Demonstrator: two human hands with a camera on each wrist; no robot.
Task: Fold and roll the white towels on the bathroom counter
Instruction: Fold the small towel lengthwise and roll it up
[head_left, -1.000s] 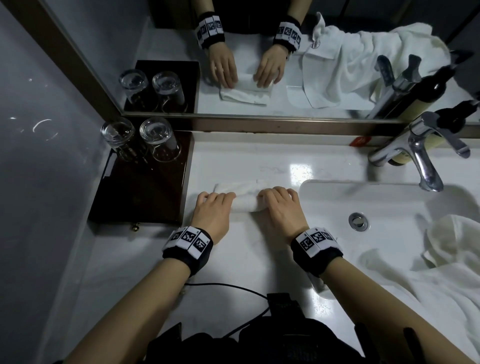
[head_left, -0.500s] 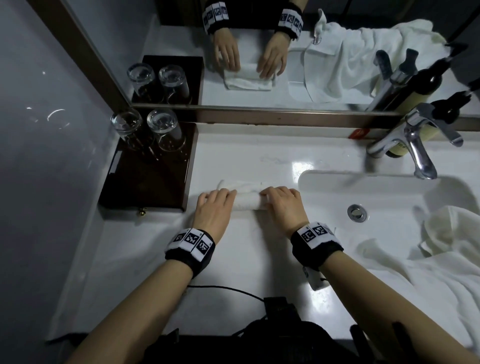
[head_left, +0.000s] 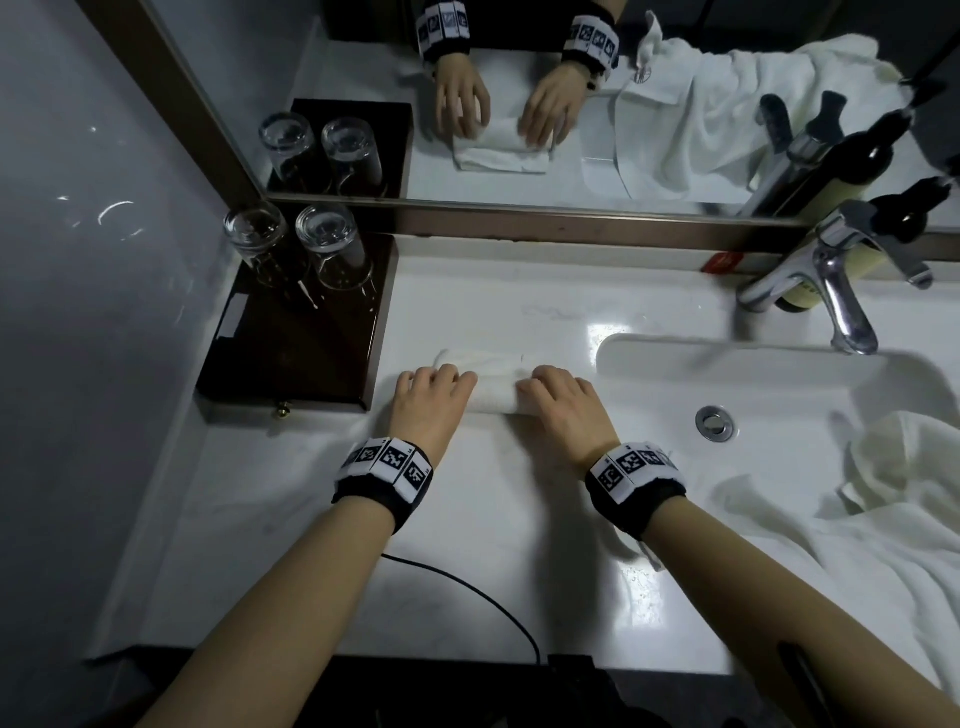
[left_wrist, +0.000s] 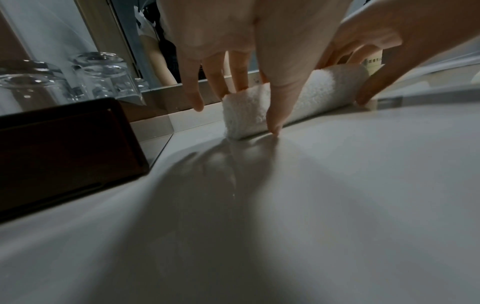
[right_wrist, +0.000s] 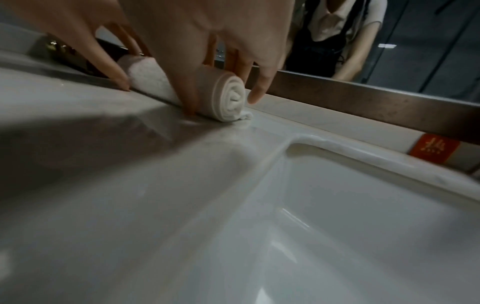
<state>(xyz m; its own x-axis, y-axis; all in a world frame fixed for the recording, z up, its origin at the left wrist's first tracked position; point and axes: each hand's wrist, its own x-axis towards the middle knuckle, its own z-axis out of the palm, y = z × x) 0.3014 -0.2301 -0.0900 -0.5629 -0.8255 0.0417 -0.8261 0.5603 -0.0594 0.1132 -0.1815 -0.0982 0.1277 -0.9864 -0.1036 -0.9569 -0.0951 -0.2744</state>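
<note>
A small white towel (head_left: 496, 396) lies on the white counter (head_left: 467, 519) left of the sink, rolled up tight, with a short flat tail toward the mirror. My left hand (head_left: 434, 387) grips its left end, fingers over the top. My right hand (head_left: 558, 392) grips the right end the same way. In the left wrist view my left hand (left_wrist: 275, 78) has its thumb on the near side of the roll (left_wrist: 244, 111) and its fingers behind it. The right wrist view shows the roll's spiral end (right_wrist: 231, 98) under my right hand (right_wrist: 197, 82).
A large crumpled white towel (head_left: 857, 545) drapes over the sink (head_left: 779, 374) at the right. The faucet (head_left: 836, 291) and dark bottles stand behind the basin. A dark tray (head_left: 291, 358) with two upturned glasses (head_left: 327, 244) sits left. A black cable (head_left: 467, 587) crosses the front edge.
Both hands stayed on the roll and nudged it slightly toward the mirror. The head camera has shifted a little.
</note>
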